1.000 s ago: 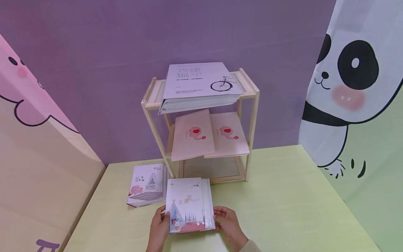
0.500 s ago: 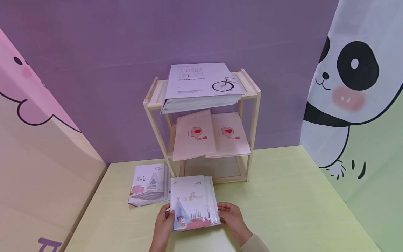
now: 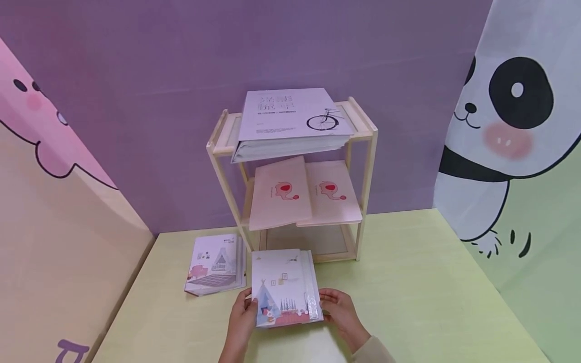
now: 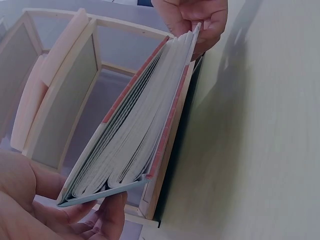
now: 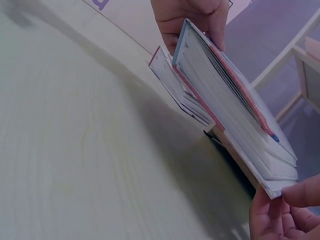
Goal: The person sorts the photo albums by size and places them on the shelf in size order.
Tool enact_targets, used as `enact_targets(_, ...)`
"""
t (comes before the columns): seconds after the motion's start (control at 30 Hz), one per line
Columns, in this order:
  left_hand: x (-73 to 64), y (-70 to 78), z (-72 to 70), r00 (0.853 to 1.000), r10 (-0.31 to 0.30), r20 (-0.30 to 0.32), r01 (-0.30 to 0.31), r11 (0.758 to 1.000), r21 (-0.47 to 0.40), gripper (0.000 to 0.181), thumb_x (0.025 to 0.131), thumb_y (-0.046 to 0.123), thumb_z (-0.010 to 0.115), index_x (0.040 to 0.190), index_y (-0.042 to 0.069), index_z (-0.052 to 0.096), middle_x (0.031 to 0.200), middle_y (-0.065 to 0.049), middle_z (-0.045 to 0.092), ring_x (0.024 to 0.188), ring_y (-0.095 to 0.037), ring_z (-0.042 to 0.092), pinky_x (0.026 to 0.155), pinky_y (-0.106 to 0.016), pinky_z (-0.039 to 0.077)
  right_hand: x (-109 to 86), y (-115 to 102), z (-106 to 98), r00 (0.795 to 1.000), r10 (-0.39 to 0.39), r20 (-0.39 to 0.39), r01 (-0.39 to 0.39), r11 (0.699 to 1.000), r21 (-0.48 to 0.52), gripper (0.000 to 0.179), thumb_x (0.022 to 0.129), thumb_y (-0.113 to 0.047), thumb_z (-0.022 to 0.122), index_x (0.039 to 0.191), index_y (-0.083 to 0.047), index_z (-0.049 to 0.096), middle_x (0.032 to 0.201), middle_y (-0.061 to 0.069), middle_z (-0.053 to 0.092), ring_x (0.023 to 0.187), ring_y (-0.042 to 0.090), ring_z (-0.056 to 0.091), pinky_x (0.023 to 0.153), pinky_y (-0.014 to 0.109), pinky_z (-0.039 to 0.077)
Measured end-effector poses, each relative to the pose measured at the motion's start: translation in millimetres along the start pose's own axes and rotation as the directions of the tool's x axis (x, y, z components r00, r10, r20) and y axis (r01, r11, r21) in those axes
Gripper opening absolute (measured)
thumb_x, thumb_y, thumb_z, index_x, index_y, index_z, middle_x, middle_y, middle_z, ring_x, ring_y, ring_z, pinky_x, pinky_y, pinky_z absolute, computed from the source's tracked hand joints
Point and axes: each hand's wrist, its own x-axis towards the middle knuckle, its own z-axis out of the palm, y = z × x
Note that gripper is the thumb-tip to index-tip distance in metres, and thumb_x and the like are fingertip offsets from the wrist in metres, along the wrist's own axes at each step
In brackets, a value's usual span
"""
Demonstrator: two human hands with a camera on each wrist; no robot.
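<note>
My left hand (image 3: 242, 318) and right hand (image 3: 343, 313) hold a hardcover notebook (image 3: 279, 285) between them, one at each side. Its white cover carries a blue tent drawing, and a flap runs along the right. In the left wrist view, the left fingers (image 4: 111, 212) support the blue-edged side of the notebook, thumb on top. The right wrist view has the right thumb (image 5: 302, 192) pinching the opposite cover edge, fingers beneath. A shadow below shows the notebook raised off the table and tilted, its page edges facing me.
Behind stands a wooden shelf rack (image 3: 366, 176). A thick white book (image 3: 286, 118) with a bicycle picture lies on top. Two pink elephant booklets (image 3: 279, 196) overlap on the middle shelf. Another notebook (image 3: 214, 264) lies on the table (image 3: 408, 292), left of the rack.
Both hands have carried the notebook a little to the right and toward the rack. Their grip on its sides looks the same. The other books have stayed put.
</note>
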Motion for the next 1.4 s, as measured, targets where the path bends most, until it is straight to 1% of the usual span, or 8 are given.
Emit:
enact_targets(0.23, 4.9, 4.5, 4.0, 0.998, 0.058, -0.009, -0.057, 0.998, 0.026, 0.035, 0.094, -0.001, 0.043, 0.126, -0.015, 0.044, 0.102, -0.026, 0.06, 0.088, -0.024, 0.057, 0.068, -0.027, 0.047, 2.6, -2.2, -2.6, 1.0, -0.001, -0.018, 0.001, 1.0, -0.012, 0.033, 0.084, 0.008, 0.054, 0.115, 0.017, 0.051, 0.093, 0.007, 0.063, 0.073, 0.011, 0.058, 0.056, 0.024, 0.049)
enact_targets(0.57, 11.4, 4.7, 8.0, 0.996, 0.085, 0.019, -0.084, 0.996, -0.027, 0.04, 0.092, -0.005, 0.039, 0.129, -0.019, 0.039, 0.112, -0.033, 0.056, 0.099, -0.033, 0.055, 0.076, -0.027, 0.048, 15.0, -7.3, -3.4, 0.999, -0.035, -0.038, 0.034, 0.999, -0.033, 0.031, 0.085, 0.011, 0.052, 0.114, 0.019, 0.05, 0.095, 0.011, 0.062, 0.074, 0.012, 0.057, 0.059, 0.025, 0.05)
enact_targets(0.8, 20.6, 5.9, 10.7, 0.993, 0.106, 0.042, -0.105, 0.994, -0.039, 0.04, 0.093, -0.005, 0.038, 0.13, -0.02, 0.038, 0.116, -0.035, 0.053, 0.106, -0.039, 0.054, 0.085, -0.041, 0.048, 25.4, -10.5, -3.6, 0.996, -0.069, -0.06, 0.065, 0.995, -0.075, 0.03, 0.084, 0.013, 0.05, 0.112, 0.02, 0.05, 0.094, 0.014, 0.061, 0.071, 0.011, 0.055, 0.055, 0.024, 0.047)
enact_targets(0.9, 24.3, 5.8, 11.9, 0.992, 0.117, 0.056, -0.114, 0.992, -0.051, 0.04, 0.093, -0.005, 0.037, 0.13, -0.021, 0.037, 0.118, -0.035, 0.053, 0.107, -0.039, 0.054, 0.085, -0.04, 0.049, 28.4, -12.9, -3.9, 0.994, -0.085, -0.065, 0.078, 0.992, -0.1, 0.029, 0.084, 0.013, 0.049, 0.112, 0.021, 0.049, 0.096, 0.017, 0.061, 0.071, 0.011, 0.054, 0.057, 0.023, 0.047)
enact_targets(1.1, 32.3, 8.7, 13.9, 0.992, 0.112, 0.061, -0.109, 0.993, -0.051, 0.047, 0.084, -0.008, 0.038, 0.13, -0.02, 0.039, 0.117, -0.034, 0.054, 0.106, -0.036, 0.054, 0.08, -0.03, 0.047, 35.9, -19.6, -3.3, 0.99, -0.13, -0.061, 0.119, 0.979, -0.164, 0.026, 0.085, 0.014, 0.048, 0.11, 0.022, 0.05, 0.098, 0.023, 0.059, 0.075, 0.013, 0.054, 0.064, 0.026, 0.049)
enact_targets(1.17, 35.3, 9.5, 14.4, 0.992, 0.113, 0.062, -0.11, 0.993, -0.046, 0.048, 0.084, -0.008, 0.038, 0.131, -0.02, 0.038, 0.117, -0.034, 0.054, 0.106, -0.035, 0.054, 0.08, -0.03, 0.047, 38.6, -21.4, -2.7, 0.989, -0.136, -0.058, 0.125, 0.977, -0.171, 0.026, 0.085, 0.014, 0.048, 0.11, 0.022, 0.05, 0.098, 0.024, 0.059, 0.075, 0.013, 0.054, 0.064, 0.027, 0.049)
enact_targets(1.27, 39.5, 11.0, 15.0, 0.989, 0.134, 0.06, -0.132, 0.991, -0.037, 0.047, 0.085, -0.008, 0.037, 0.13, -0.022, 0.036, 0.119, -0.036, 0.053, 0.108, -0.038, 0.054, 0.085, -0.037, 0.048, 43.2, -23.5, -2.6, 0.988, -0.147, -0.044, 0.138, 0.976, -0.169, 0.026, 0.085, 0.014, 0.048, 0.109, 0.023, 0.049, 0.098, 0.026, 0.058, 0.077, 0.014, 0.054, 0.066, 0.027, 0.049)
enact_targets(1.4, 44.3, 15.7, 16.5, 0.985, 0.164, 0.056, -0.162, 0.986, -0.034, 0.046, 0.087, -0.007, 0.037, 0.13, -0.024, 0.035, 0.124, -0.038, 0.049, 0.115, -0.043, 0.05, 0.095, -0.047, 0.044, 50.1, -26.0, -2.6, 0.988, -0.152, -0.039, 0.144, 0.975, -0.168, 0.026, 0.086, 0.013, 0.048, 0.11, 0.023, 0.049, 0.1, 0.027, 0.057, 0.081, 0.016, 0.055, 0.068, 0.025, 0.05)
